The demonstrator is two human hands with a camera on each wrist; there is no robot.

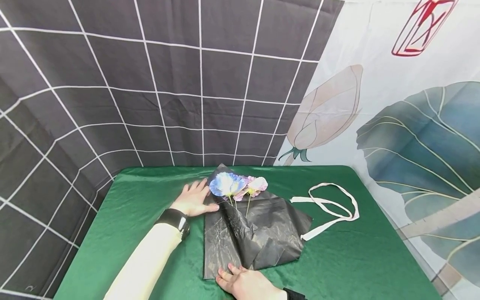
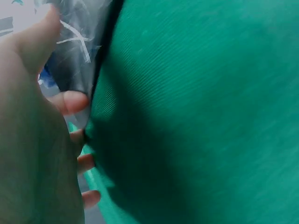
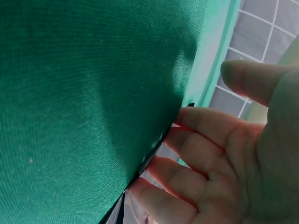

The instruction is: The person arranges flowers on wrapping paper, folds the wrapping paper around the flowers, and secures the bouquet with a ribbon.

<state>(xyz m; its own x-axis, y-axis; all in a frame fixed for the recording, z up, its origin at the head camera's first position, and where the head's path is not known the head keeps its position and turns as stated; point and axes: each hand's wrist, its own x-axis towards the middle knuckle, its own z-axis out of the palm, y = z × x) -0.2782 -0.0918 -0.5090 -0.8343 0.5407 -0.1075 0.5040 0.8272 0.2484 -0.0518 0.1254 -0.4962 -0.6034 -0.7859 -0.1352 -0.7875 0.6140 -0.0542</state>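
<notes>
Black wrapping paper (image 1: 273, 233) lies on the green cloth, its right part folded over the stems. A blue flower (image 1: 226, 184) and a pink-white flower (image 1: 257, 184) stick out at its top, their thin stems running down into the fold. My left hand (image 1: 193, 199) rests at the paper's upper left edge with fingers spread and the thumb on the sheet; the left wrist view shows its fingertips along that edge. At the lower edge, the fingers of my right hand (image 1: 249, 284) lie extended against the paper. In the right wrist view the right fingertips (image 3: 184, 116) touch the dark edge.
A pale pink ribbon (image 1: 354, 214) lies looped to the right of the paper. Green cloth (image 1: 367, 258) covers the table. Behind it hangs a dark gridded curtain (image 1: 225, 75), joined by a white flower-patterned one (image 1: 375, 125) on the right.
</notes>
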